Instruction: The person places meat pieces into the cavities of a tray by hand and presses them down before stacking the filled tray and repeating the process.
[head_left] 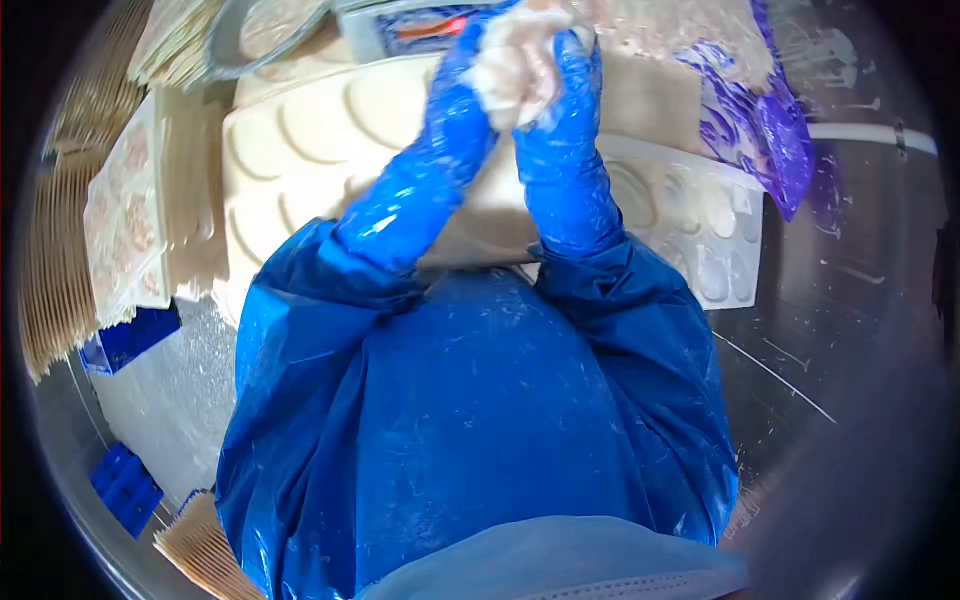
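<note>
Both of my hands wear wet blue gloves and are raised together at the top of the view. Between them is a clump of pale pinkish-white, soft, wet food (518, 70), possibly raw meat or seafood; its exact kind does not show. My left hand (466, 85) presses on the clump from the left, and my right hand (573, 85) closes on it from the right. Some fingertips are hidden by the clump and the frame edge. Below the hands lies a cream tray (290, 180) with large round hollows, partly covered by my forearms.
A white tray (742, 235) with smaller hollows lies at right, near a purple plastic bag (790, 150) with pale wet food (670, 40) beside it. A labelled tub (370, 35) and a grey-rimmed bowl (222, 50) stand behind. Stacked trays (190, 190) line the left.
</note>
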